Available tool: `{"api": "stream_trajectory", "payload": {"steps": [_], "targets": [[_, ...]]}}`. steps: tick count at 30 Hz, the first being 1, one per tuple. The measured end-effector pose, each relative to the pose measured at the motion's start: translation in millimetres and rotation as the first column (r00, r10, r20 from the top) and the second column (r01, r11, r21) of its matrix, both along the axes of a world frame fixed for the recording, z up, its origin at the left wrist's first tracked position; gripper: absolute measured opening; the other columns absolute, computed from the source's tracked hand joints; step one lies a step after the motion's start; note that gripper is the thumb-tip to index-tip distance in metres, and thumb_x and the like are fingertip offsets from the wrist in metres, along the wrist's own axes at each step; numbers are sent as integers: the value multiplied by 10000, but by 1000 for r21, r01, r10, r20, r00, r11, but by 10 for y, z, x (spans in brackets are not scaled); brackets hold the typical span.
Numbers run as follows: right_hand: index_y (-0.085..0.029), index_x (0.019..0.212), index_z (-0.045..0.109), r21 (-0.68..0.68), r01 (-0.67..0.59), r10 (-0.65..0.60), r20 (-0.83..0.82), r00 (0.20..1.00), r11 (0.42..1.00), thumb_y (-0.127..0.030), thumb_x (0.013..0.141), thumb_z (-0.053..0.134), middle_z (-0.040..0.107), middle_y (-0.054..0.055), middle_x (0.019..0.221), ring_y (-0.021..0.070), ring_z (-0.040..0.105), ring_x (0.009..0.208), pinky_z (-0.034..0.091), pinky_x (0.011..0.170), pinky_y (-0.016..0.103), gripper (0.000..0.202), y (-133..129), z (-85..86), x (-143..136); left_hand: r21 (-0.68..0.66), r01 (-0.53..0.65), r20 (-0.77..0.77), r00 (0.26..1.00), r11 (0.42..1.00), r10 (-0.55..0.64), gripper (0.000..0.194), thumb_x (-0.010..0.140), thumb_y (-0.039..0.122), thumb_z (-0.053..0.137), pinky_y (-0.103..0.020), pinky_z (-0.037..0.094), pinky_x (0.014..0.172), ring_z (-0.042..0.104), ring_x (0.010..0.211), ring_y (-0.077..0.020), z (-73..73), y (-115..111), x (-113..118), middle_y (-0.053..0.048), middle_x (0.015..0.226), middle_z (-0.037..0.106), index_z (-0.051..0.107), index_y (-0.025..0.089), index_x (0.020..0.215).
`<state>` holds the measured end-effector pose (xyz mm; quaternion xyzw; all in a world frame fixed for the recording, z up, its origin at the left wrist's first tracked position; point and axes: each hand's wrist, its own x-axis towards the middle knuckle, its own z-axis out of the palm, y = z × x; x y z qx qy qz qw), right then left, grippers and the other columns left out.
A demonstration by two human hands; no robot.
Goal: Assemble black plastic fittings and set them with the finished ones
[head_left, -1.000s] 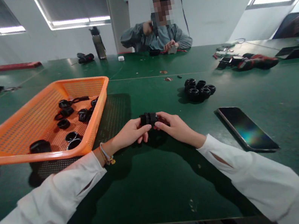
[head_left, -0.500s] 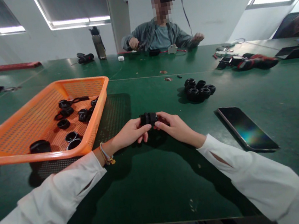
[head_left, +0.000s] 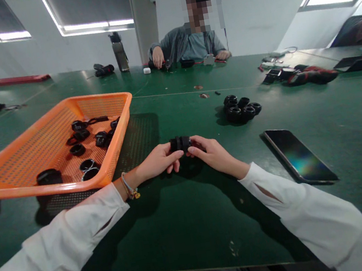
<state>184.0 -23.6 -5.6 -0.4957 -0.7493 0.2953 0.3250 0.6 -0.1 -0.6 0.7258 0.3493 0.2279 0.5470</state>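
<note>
A black ribbed cylindrical fitting (head_left: 180, 143) is held level between my two hands, just above the green table (head_left: 182, 227). My left hand (head_left: 159, 160) grips its left end, thumb in front and fingers curled beneath. On its right end my right hand (head_left: 209, 151) closes with thumb and fingertips. The fingers partly hide both ends, so I cannot make out whether it is one piece or several joined. Beyond my right hand sits a cluster of several black ring-shaped parts (head_left: 241, 109).
To the left stands an orange perforated basket (head_left: 26, 143) with several black parts inside. A phone (head_left: 299, 157) lies right of my right arm. Dark and red gear (head_left: 309, 73) rests farther right. At the far edge are a bottle (head_left: 119, 53) and a seated person (head_left: 193, 43).
My hands and the black fitting have hardly moved. Across the table, the person's hands have shifted: one has come down to the tabletop and inward, the other has moved slightly.
</note>
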Motion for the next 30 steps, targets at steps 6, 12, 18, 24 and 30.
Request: {"api": "stream_trajectory", "payload": {"steps": [6,12,18,24,30], "targets": [[-151,959,550,4,-10,10,-18,1000,1000,-302,826,457,652,39,755,163,604,691,442,654,282,221,-1,-3,2,13,1,-17,1000,1000,0,175,819,296,486,-142,305,378,424,349,-39,8,-5,-6,46,488,556,510,123,834],[-147,952,546,1,-2,2,-3,1000,1000,-308,827,450,652,44,762,168,605,695,435,645,282,225,2,-3,5,-2,4,-9,1000,1000,-4,160,819,282,483,-141,303,376,424,349,-40,11,-2,-6,50,488,553,508,125,837],[-156,908,541,0,-17,17,-11,1000,1000,-311,831,438,656,42,759,168,607,699,429,648,280,201,-3,5,5,-22,12,8,1000,1000,-12,149,817,271,488,-142,308,375,436,350,-41,2,5,-11,47,491,559,507,123,822],[-152,883,542,-5,-25,25,-27,999,1000,-311,838,424,651,46,744,167,611,703,433,660,283,204,0,6,2,-57,18,35,999,998,-16,153,810,272,498,-143,313,371,439,346,-41,5,10,-13,42,486,563,509,119,814],[-149,1200,450,39,-31,33,-41,999,999,-304,778,531,628,17,766,151,581,648,456,617,285,458,-18,-23,8,-80,17,41,999,997,-14,171,795,288,516,-140,308,363,434,343,-36,-3,10,-14,43,483,558,498,123,753]]}}
